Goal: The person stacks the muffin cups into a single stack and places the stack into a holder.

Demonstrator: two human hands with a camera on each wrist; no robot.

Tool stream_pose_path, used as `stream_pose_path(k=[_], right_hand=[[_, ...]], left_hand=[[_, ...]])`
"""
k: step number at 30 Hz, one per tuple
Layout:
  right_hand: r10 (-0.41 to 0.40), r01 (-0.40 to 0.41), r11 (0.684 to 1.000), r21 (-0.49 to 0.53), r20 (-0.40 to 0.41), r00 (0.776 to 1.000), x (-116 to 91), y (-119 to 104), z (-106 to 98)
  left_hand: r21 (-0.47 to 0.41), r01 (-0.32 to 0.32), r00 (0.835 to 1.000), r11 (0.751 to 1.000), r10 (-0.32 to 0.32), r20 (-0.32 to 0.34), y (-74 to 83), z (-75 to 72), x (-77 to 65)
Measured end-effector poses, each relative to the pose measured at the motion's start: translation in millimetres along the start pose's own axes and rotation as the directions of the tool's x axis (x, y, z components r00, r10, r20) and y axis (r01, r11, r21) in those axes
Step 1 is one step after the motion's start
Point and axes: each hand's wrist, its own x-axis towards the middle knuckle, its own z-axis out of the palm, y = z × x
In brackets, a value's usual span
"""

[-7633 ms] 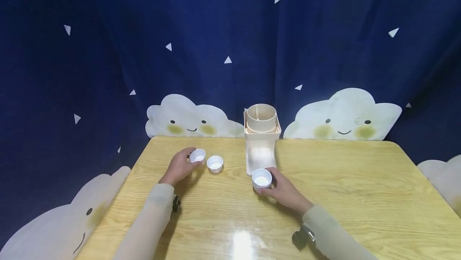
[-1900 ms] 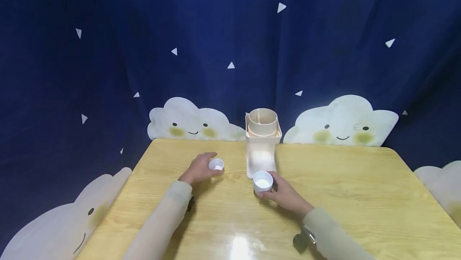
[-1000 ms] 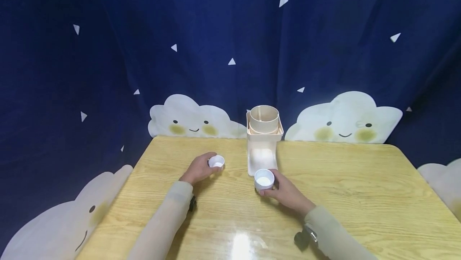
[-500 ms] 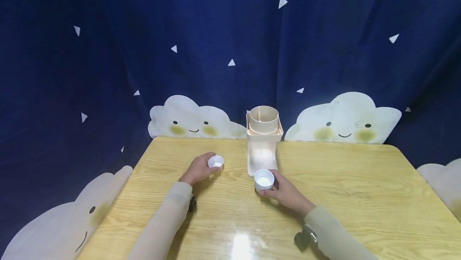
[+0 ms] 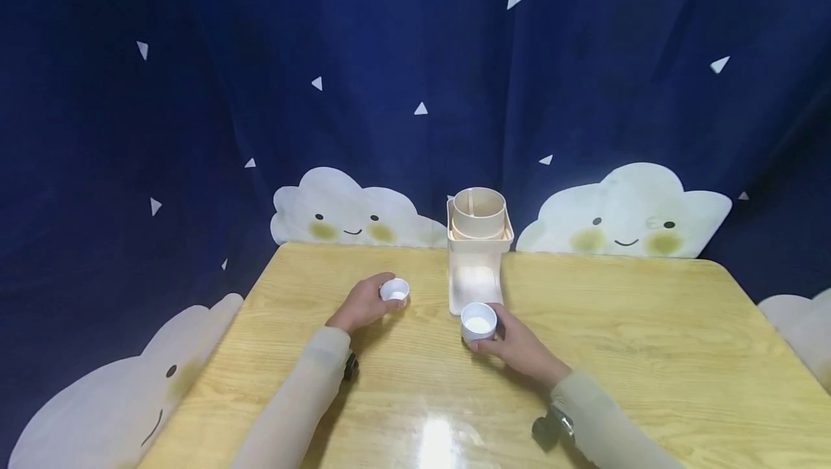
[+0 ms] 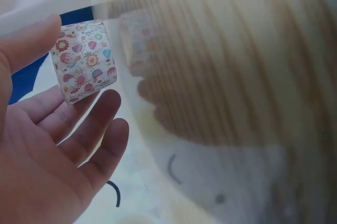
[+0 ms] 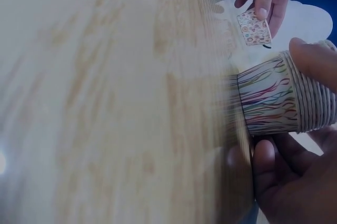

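Observation:
My left hand (image 5: pixel 363 303) pinches a small white paper cup (image 5: pixel 394 290) between thumb and fingers, low over the left-middle of the table. Flowers and mushroom-like shapes cover its outside (image 6: pixel 87 60) in the left wrist view. My right hand (image 5: pixel 522 348) grips a stack of nested paper cups (image 5: pixel 478 322), mouth up, in front of the beige stand. Several ribbed rims and a coloured wavy-line print on the stack (image 7: pixel 271 97) show in the right wrist view. How many cups the left hand holds cannot be told.
A beige plastic stand (image 5: pixel 475 288) stands near the table's back edge, with a round open cylinder (image 5: pixel 479 216) in its square top. The wooden table (image 5: pixel 617 353) reaches a dark blue curtain (image 5: pixel 363 58) printed with clouds.
Some seconds ago my left hand held a cup farther left, beside a second standing cup. Now it is at that second cup's place, with one cup showing. The right hand stays put.

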Motion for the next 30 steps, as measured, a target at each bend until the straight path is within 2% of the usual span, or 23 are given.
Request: stream_pose_path(k=[7,11,21,30], right_hand=[[0.012,-0.012,1.0,0.003,-0.003,1.0,-1,-4,-1],[0.017,-0.016,1.0,0.022,-0.003,1.0,-1,-7,-2],[0.017,-0.016,1.0,0.016,-0.01,1.0,0,-6,-2],[0.016,-0.016,1.0,0.01,-0.006,1.0,0,-5,-1]], left_hand=[[-0.034,-0.016,1.0,0.999,0.016,0.007,14.9,-2.4,-2.2],[-0.023,-0.039,0.999,0.999,0.039,-0.008,23.8,-3.1,-2.6],[0.005,-0.1,0.995,0.995,0.1,0.011,41.6,0.3,-3.1],[-0.049,-0.132,0.99,0.99,0.134,0.041,62.0,5.5,-9.3]])
